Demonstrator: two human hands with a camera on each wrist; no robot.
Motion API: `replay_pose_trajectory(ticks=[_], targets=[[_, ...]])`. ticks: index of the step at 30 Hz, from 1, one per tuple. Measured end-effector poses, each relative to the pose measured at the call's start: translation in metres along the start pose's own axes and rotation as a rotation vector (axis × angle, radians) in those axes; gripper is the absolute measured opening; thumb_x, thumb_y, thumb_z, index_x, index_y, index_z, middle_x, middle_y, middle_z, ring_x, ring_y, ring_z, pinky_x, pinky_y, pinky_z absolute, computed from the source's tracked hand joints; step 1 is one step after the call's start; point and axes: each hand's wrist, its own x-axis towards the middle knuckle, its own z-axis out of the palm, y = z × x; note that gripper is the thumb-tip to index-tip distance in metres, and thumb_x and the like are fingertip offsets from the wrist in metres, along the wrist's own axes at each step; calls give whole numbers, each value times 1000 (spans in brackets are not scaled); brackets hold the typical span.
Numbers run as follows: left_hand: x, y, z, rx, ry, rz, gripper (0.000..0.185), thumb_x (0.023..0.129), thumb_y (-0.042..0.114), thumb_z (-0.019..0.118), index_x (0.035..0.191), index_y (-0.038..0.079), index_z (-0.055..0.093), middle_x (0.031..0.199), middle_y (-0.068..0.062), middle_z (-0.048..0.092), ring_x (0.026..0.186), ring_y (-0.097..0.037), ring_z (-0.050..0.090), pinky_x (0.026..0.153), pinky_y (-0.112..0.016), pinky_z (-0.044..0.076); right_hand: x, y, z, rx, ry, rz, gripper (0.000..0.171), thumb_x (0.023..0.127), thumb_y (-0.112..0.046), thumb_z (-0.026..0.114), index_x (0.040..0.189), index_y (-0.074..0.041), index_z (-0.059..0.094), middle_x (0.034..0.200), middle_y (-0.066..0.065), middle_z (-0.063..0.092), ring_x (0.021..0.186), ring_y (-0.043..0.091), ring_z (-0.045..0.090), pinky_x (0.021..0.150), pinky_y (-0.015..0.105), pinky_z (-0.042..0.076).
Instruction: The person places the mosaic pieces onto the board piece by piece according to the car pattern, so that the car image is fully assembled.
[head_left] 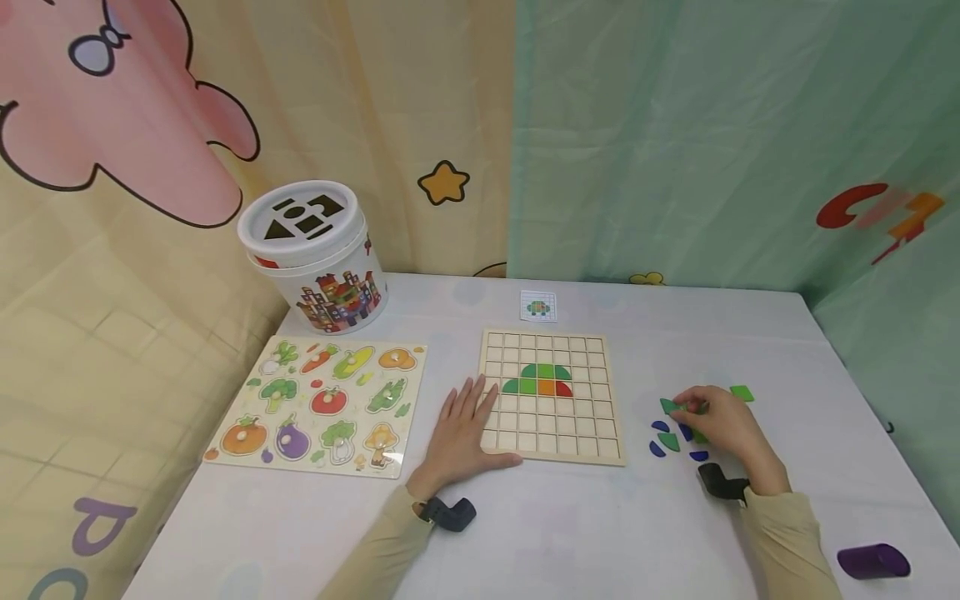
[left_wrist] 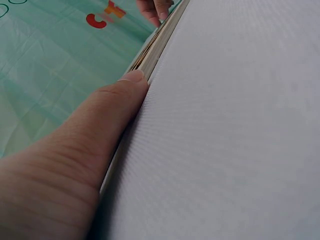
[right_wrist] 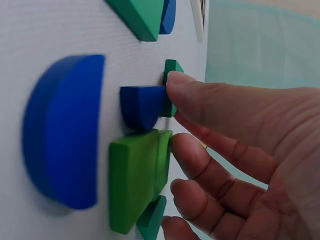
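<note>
Resting flat, left hand (head_left: 459, 433) spread on grid board (head_left: 553, 396) edge | right hand (head_left: 716, 421) curled, fingering green piece (right_wrist: 137, 182) at 3 o'clock — wrist view alone shows contact | no legible writing

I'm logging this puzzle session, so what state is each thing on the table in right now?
Grid board: flat on the table, partly filled with one small patch of coloured tiles.
Left hand: flat, fingers straight, resting on the board's left edge.
Right hand: fingers on the loose tiles, touching a small green piece.
Bucket: upright, lid on.
Vegetable puzzle: flat, pieces all seated.
Pattern card: lying face up.
</note>
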Motion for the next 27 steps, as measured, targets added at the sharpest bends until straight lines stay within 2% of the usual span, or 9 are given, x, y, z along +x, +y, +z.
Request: replay_pose_trajectory(ticks=[8,19,27], targets=[[0,0,-1,-12,13,8,110,71,75,59,152,10,22,157,-12,12,143,-28,4,114,-43,3,8,-5,-1,-19,-21,21,25,84,-21,72,95,2,68,78,4,58,65,19,48,53,30,39],[0,0,-1,-7,13,6,110,71,76,59,152,11,22,157,-12,12,143,-28,4,114,-43,3,13,-13,1,-16,-82,44,18,85,-16,70,88,0,62,75,3,56,64,18,50,54,30,40],[0,1,-2,-7,13,8,110,71,75,59,152,10,22,157,-13,11,143,-28,4,114,-44,3,14,-10,-1,-18,-109,52,26,83,-20,74,93,2,64,81,7,58,71,22,50,58,32,42]])
